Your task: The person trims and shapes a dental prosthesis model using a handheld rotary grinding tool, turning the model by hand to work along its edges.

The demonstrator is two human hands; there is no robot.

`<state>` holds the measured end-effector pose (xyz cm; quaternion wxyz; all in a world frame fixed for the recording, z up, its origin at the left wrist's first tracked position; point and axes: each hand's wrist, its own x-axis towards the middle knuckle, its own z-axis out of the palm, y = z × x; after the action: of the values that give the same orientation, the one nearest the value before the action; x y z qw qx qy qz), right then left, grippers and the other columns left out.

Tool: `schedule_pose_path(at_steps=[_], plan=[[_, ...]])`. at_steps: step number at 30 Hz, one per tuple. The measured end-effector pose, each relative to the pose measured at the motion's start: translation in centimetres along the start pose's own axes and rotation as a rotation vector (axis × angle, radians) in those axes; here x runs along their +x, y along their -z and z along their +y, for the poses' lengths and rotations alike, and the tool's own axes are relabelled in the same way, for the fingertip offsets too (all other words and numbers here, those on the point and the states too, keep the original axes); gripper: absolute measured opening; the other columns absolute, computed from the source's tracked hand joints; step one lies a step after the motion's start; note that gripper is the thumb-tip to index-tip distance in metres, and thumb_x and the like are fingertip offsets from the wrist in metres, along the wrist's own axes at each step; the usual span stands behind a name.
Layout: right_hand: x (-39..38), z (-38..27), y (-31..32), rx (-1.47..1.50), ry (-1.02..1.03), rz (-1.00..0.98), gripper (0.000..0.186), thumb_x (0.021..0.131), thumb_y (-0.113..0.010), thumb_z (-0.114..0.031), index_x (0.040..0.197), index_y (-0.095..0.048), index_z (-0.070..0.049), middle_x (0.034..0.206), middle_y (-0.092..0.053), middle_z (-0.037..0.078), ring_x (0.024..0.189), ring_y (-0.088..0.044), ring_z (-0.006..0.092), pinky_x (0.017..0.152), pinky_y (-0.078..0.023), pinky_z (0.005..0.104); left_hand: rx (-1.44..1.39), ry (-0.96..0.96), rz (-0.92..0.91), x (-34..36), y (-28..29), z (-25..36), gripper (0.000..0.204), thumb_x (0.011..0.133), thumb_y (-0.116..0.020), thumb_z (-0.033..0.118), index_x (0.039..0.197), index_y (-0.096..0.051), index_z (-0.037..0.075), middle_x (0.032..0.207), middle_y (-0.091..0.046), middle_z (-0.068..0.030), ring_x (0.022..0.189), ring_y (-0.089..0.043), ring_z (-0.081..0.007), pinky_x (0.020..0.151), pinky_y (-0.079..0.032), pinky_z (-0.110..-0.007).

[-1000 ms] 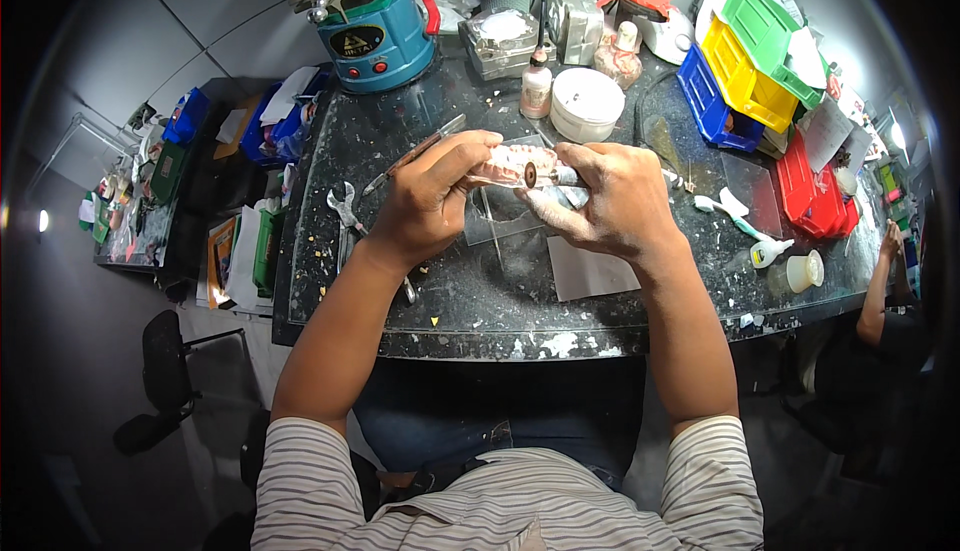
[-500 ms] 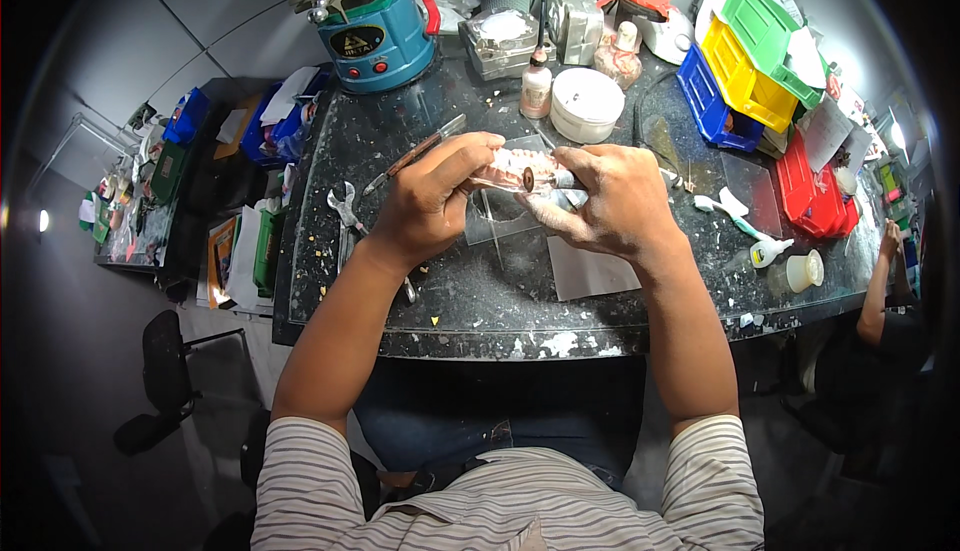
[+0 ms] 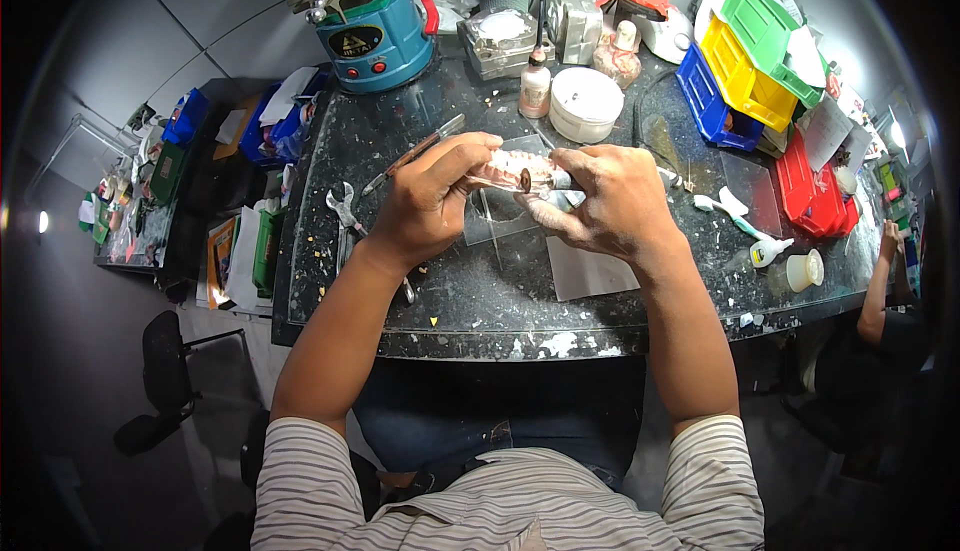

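Mid-job: left hand point(image 3: 425, 201) grips the pink denture point(image 3: 515, 169) plus a thin tool point(image 3: 412, 154); right hand point(image 3: 608, 199) pinches a handpiece point(image 3: 548, 181), trimming looks unfinished.

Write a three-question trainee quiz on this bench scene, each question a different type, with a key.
1. True or false: the left hand holds a slim tool whose end sticks out up and to the left.
2. Multiple choice: what do both hands hold between them? A) a wrench B) a pink denture model with teeth C) a white round tub
3. Fill in: the stacked bins at the bench's far right corner run green, yellow, then ____.

Key: 1 true; 2 B; 3 blue. The right hand has its grip on the model's right end, with a small handpiece disc at the model's front. The wrench lies on the bench, left of the left hand.
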<state>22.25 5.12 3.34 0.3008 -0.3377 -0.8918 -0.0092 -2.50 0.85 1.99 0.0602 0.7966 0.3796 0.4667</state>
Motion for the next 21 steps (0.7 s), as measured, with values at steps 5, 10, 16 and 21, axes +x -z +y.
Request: schedule_pose_path(at_steps=[5, 10, 16, 21], plan=[[-0.05, 0.10, -0.20, 0.008, -0.003, 0.002, 0.052, 0.081, -0.079, -0.057, 0.081, -0.073, -0.006, 0.072, -0.070, 0.011, 0.070, -0.072, 0.0318, 0.064, -0.056, 0.0448, 0.002, 0.008, -0.004, 0.05, -0.05, 0.08, 0.022, 0.096, -0.061, -0.012, 0.113, -0.067, 0.000, 0.121, -0.076, -0.0186, 0.112, -0.075, -0.0313, 0.096, -0.061, -0.038], [0.00, -0.01, -0.03, 0.010, 0.001, -0.007, 0.050, 0.081, -0.080, -0.056, 0.083, -0.073, -0.006, 0.074, -0.071, 0.011, 0.070, -0.072, 0.0314, 0.064, -0.056, 0.0445, 0.000, 0.020, -0.003, -0.05, 0.02, -0.01, 0.024, 0.095, -0.061, -0.013, 0.114, -0.067, 0.000, 0.121, -0.076, -0.0185, 0.112, -0.076, -0.0312, 0.096, -0.061, -0.038], [-0.22, 0.24, 0.02, 0.000, -0.005, -0.010, 0.049, 0.080, -0.081, -0.055, 0.082, -0.072, -0.007, 0.073, -0.070, 0.011, 0.070, -0.072, 0.0312, 0.064, -0.056, 0.0446, 0.002, 0.037, -0.019, 0.11, -0.12, 0.28, 0.024, 0.094, -0.061, -0.014, 0.114, -0.067, -0.001, 0.122, -0.076, -0.0187, 0.113, -0.075, -0.0310, 0.097, -0.061, -0.038], [-0.06, 0.28, 0.24, 0.044, -0.014, 0.016, 0.045, 0.079, -0.082, -0.049, 0.086, -0.076, -0.004, 0.075, -0.073, 0.012, 0.070, -0.073, 0.0322, 0.066, -0.058, 0.0435, 0.001, 0.023, -0.015, -0.04, -0.01, 0.08, 0.025, 0.093, -0.062, -0.015, 0.113, -0.067, -0.001, 0.122, -0.075, -0.0191, 0.114, -0.075, -0.0316, 0.097, -0.061, -0.038]])
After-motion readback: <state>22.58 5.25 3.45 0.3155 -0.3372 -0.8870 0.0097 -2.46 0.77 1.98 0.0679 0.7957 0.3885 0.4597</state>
